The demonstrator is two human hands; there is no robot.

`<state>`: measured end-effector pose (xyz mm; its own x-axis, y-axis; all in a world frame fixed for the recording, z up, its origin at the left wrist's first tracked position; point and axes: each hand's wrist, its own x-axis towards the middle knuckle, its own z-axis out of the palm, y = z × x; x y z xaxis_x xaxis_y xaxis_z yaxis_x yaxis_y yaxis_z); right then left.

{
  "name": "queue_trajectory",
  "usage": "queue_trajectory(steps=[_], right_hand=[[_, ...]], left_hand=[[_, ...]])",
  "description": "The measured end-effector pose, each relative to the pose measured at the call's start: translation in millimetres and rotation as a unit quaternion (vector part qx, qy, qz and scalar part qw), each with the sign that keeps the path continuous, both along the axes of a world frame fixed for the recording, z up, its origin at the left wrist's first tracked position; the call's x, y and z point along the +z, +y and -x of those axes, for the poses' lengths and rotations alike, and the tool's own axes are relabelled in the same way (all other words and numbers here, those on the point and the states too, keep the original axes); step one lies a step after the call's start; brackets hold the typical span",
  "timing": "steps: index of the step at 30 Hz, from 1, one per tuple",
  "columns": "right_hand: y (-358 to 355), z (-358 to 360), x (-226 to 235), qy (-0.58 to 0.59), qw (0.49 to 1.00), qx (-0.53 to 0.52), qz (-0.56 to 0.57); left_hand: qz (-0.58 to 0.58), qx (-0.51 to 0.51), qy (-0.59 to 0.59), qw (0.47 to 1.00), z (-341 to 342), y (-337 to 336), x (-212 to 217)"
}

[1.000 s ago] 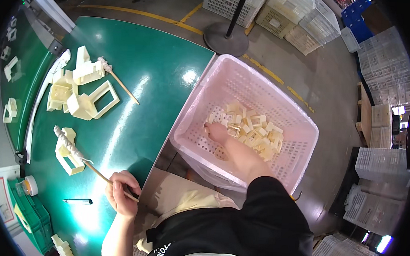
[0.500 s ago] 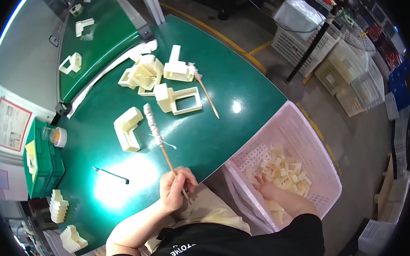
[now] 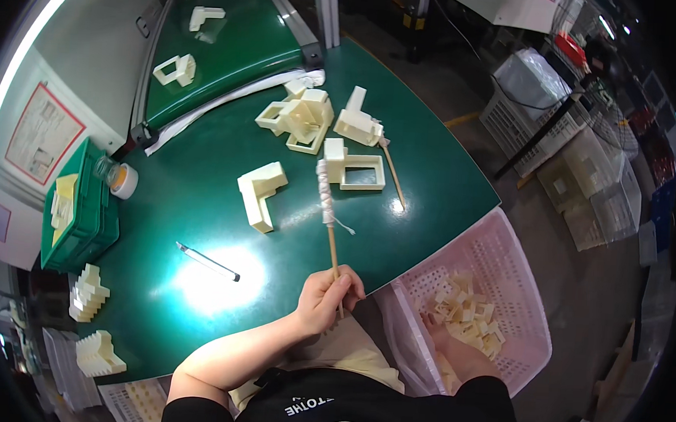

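Observation:
My left hand [image 3: 326, 298] is closed around a wooden stick [image 3: 333, 249], whose upper end is wrapped in white material with a loose strand hanging off it. Down in the pink perforated basket [image 3: 527, 328], my right hand [image 3: 440, 339] reaches in at the near-left side, its partly visible fingers stretched out against a heap of small cream plastic parts [image 3: 466, 309]. Beyond the stick's wrapped tip lies a cream part with a rectangular frame [image 3: 361, 172]. An L-shaped cream part [image 3: 261, 193] rests to the left of the stick.
More cream parts [image 3: 305, 117] cluster at the back of the green table [image 3: 203, 158]. A second wrapped stick [image 3: 393, 176] lies at right beside another part [image 3: 356, 122]. A black cutter-like tool [image 3: 208, 261], a green crate [image 3: 85, 213], a jar [image 3: 124, 181] and stepped cream pieces [image 3: 89, 293] are at left.
The view has shifted, so the table things sit farther right. My left hand still holds the stick, now more upright. My right hand stays in the basket, its fingers less plainly seen.

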<state>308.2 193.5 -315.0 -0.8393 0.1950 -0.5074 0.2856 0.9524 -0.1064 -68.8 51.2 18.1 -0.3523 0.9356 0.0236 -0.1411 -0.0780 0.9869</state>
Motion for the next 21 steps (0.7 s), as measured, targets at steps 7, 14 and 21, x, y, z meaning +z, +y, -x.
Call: queue_trajectory(steps=[7, 14, 21], right_hand=[[28, 5, 3, -0.073, 0.972, -0.125, 0.185], [42, -20, 65, 0.1, 0.963, -0.173, 0.178], [51, -3, 193, 0.157, 0.933, -0.293, 0.141]], left_hand=[[-0.003, -0.024, -0.01, 1.0, 2, -2, 2], [-0.011, -0.023, -0.012, 1.0, 0, 1, 4], [-0.042, -0.011, -0.045, 0.998, 4, -3, -5]])
